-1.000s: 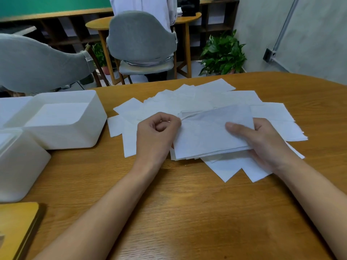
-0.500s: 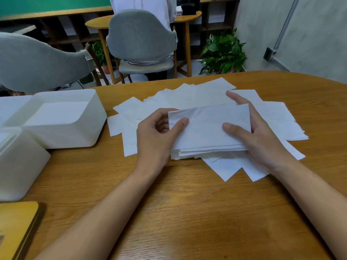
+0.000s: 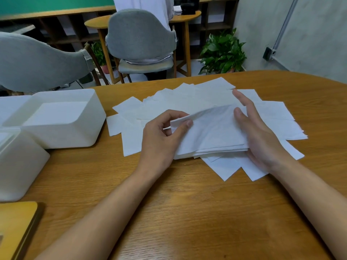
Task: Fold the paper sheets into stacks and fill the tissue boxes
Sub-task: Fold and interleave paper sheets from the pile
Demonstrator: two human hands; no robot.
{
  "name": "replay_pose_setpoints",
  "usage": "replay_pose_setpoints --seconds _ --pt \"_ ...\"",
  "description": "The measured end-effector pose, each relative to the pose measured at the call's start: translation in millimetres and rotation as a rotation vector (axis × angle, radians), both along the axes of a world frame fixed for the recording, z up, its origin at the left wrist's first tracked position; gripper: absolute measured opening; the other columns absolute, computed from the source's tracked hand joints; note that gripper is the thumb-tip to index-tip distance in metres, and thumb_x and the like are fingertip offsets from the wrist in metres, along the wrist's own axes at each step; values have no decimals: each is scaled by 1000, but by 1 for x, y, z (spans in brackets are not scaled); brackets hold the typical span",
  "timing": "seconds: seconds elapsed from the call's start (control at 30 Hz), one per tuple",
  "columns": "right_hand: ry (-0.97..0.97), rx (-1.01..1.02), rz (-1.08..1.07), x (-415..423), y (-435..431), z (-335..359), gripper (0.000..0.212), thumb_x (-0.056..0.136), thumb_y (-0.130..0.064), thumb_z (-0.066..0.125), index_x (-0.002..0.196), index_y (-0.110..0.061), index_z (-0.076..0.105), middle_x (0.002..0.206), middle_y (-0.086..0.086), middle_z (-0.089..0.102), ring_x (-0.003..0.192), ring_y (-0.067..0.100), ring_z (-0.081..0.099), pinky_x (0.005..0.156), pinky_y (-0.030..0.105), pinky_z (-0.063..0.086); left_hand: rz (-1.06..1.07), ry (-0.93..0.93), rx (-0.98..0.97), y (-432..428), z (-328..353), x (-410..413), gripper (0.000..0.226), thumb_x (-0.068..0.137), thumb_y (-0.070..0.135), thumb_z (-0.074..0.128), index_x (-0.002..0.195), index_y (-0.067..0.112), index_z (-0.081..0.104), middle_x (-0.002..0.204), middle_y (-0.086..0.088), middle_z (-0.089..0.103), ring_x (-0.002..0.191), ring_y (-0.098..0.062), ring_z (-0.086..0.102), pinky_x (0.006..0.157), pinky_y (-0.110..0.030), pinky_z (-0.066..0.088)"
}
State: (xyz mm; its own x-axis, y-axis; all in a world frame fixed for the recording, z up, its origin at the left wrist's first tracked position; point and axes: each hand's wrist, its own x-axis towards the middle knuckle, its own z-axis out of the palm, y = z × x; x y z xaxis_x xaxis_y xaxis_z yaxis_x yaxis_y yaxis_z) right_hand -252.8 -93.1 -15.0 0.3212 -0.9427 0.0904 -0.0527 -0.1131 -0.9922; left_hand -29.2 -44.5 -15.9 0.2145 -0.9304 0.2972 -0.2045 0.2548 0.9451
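Observation:
A stack of folded white paper sheets (image 3: 212, 139) lies in the middle of the wooden table (image 3: 187, 212), on top of several loose unfolded sheets (image 3: 187, 98). My left hand (image 3: 161, 141) pinches the stack's left end, thumb on top and fingers curled beneath. My right hand (image 3: 257, 136) holds the right end, thumb pressing the top sheet and fingers stretched along the far side. The top sheet bulges upward between the hands. An open white tissue box (image 3: 56, 121) stands at the left. A second white box (image 3: 16, 166) stands nearer, at the left edge.
A yellow wooden object (image 3: 16, 228) lies at the bottom left corner. Two grey chairs (image 3: 140, 34) stand beyond the table's far edge, with a potted green plant (image 3: 223, 53) and a small round table behind. Bare wood stretches in front of the stack.
The folded top sheet has been laid onto the stack. My right hand's fingers went round its far right side, my left thumb came onto its left end, and the top sheet now bulges up.

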Motion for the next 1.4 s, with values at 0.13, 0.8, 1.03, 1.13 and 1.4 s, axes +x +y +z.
replay_pose_setpoints --seconds 0.13,0.8,1.03,1.13,1.4 --pt "2 -21 30 1 -1 0 71 81 -70 71 143 -70 36 162 -18 36 153 21 34 121 57 33 -16 83 91 -3 2 3 6 95 18 78 100 21 77 84 10 77 78 -10 75 63 -24 57" --pt "-193 -86 101 -5 1 1 92 81 -7 74 154 -48 37 148 -5 59 133 22 60 105 41 54 -8 63 80 2 3 -3 61 93 33 78 144 40 46 133 11 60 118 1 60 93 -22 53" --pt "168 -287 -30 4 8 -2 102 78 -24 86 159 -43 28 155 -36 34 141 -15 33 113 12 30 -159 -31 36 10 -4 -11 71 93 7 77 150 32 41 140 8 59 125 -6 61 97 -18 51" --pt "192 -292 -72 7 8 -4 107 73 -35 88 158 -49 25 159 -35 28 147 -11 26 115 11 25 -166 -64 6 10 -6 -13 72 93 11 78 150 33 40 146 14 53 136 -6 53 110 -29 48" --pt "75 -241 -58 10 13 2 106 79 -24 85 157 -48 19 138 -39 53 129 -9 54 101 13 48 -82 32 -23 5 -6 -6 48 102 19 69 142 35 49 131 -1 65 117 -14 68 93 -36 61"
